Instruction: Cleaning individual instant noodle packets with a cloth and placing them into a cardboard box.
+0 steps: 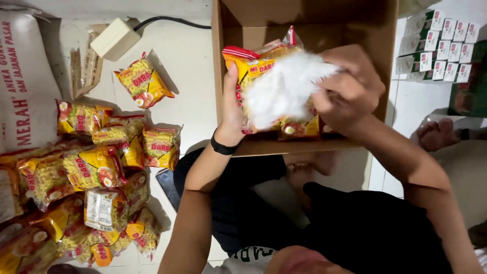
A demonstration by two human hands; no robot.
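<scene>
Down on the floor sits a person, legs folded, black shorts nearest to us, and right in front of the knees stands the cardboard box (231,61), open side up so both arms can work over it. Just this side of the box, a dark phone (169,186) lies flat by the thigh, out of the way. The left hand (231,114), black band on the wrist, is at the box's near wall with its fingers closed round the edge of a noodle packet (256,63), holding it upright above the box floor. The right hand (347,89) comes in over the same spot, fingers clenched on a white crumpled plastic bag (284,89) that covers the front of the packet; it looks as though the bag and packets are being held together as one bundle, though how many packets sit behind it I cannot tell. Left of the box, a heap of yellow noodle packets (96,167) is spread within easy reach, one stray packet (143,82) lying alone. Beyond that a cream adapter block (115,38) with its cable. Right of the box, small white cartons (439,43) stand in neat rows, and another person's bare foot (436,134) rests on the tiles
</scene>
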